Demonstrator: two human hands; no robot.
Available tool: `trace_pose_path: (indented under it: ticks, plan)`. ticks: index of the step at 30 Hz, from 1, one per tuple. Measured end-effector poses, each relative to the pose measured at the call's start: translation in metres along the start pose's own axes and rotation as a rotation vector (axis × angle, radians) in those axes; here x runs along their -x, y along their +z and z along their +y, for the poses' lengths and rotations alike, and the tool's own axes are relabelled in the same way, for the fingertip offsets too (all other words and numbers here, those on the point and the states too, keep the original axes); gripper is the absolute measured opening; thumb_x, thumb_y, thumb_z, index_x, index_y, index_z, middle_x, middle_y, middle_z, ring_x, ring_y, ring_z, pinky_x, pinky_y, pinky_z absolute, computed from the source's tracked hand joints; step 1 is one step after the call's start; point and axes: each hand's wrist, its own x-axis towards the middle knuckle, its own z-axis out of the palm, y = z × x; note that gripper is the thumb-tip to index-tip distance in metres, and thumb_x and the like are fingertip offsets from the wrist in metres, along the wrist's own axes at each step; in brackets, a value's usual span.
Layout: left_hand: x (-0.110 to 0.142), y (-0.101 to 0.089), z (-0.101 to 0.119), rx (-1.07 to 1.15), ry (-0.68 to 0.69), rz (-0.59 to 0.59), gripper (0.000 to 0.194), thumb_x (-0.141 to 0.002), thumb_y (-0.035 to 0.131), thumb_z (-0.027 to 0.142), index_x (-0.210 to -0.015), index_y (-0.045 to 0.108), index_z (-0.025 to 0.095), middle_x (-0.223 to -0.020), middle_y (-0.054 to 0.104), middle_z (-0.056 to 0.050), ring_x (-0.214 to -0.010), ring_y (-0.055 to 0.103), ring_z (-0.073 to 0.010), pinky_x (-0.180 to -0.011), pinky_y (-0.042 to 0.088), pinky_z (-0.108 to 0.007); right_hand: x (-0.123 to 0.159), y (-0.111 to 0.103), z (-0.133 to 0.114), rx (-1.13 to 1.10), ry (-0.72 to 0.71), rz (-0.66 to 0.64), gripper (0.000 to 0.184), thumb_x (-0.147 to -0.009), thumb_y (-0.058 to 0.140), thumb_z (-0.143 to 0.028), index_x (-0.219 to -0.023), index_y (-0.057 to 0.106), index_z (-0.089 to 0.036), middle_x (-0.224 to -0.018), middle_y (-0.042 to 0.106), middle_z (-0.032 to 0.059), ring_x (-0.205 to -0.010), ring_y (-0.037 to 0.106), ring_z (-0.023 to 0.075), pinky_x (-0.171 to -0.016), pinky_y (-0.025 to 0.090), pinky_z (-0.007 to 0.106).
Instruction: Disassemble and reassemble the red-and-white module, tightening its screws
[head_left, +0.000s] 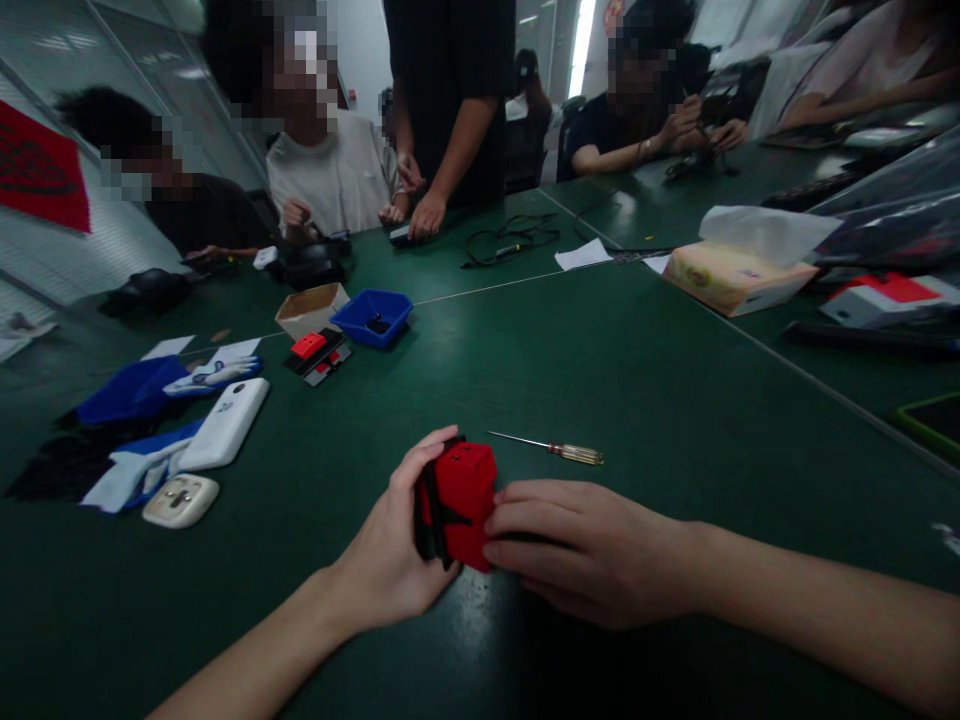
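Observation:
A red and black block-shaped device [463,500] stands on the dark green table [660,400] right in front of me. My left hand [394,555] wraps around its left side, thumb over the top edge. From the right, my right hand [585,550] presses its fingertips against the red face. Both hands grip the device between them. A small screwdriver [551,449] with a yellowish handle lies on the table just beyond my right hand, untouched.
To the left lie a white oblong case [225,425], a small white part [181,500] and blue-white gloves [142,465]. Farther back sit a cardboard box [310,308], a blue tray [373,317] and red-black parts [319,353]. A tissue box [735,275] stands right. Several people work around the table.

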Motion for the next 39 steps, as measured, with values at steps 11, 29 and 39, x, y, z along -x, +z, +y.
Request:
trace_pose_path:
  ticks: [11, 29, 39]
  plan:
    - [-0.001, 0.001, -0.005, -0.076, 0.144, 0.073, 0.094, -0.081, 0.068, -0.001, -0.157, 0.020, 0.024, -0.153, 0.041, -0.022, -0.144, 0.047, -0.0324, -0.113, 0.047, -0.049, 0.006, 0.003, 0.001, -0.014, -0.030, -0.041, 0.033, -0.097, 0.051, -0.012, -0.127, 0.064, -0.006, -0.131, 0.068, 0.0124, -0.132, 0.054, 0.0282, -0.107, 0.054, 0.041]
    - [0.003, 0.011, 0.021, 0.359, -0.208, 0.142, 0.105, -0.075, 0.084, 0.014, -0.156, 0.021, 0.036, -0.140, 0.058, -0.013, -0.119, 0.069, -0.0312, -0.099, 0.060, -0.044, 0.008, 0.008, 0.000, 0.025, 0.004, -0.018, 0.038, -0.104, 0.049, -0.016, -0.140, 0.058, -0.017, -0.156, 0.048, 0.0110, -0.146, 0.036, 0.0311, -0.105, 0.052, 0.044]
    - [0.005, 0.004, 0.018, 0.597, -0.250, 0.033, 0.089, -0.083, 0.080, 0.041, -0.155, 0.027, 0.032, -0.146, 0.052, -0.015, -0.128, 0.062, -0.0355, -0.106, 0.053, -0.050, 0.007, 0.007, 0.000, 0.104, -0.022, -0.141, 0.048, -0.099, 0.052, -0.017, -0.147, 0.055, -0.024, -0.164, 0.037, 0.0044, -0.142, 0.037, 0.0355, -0.095, 0.055, 0.046]
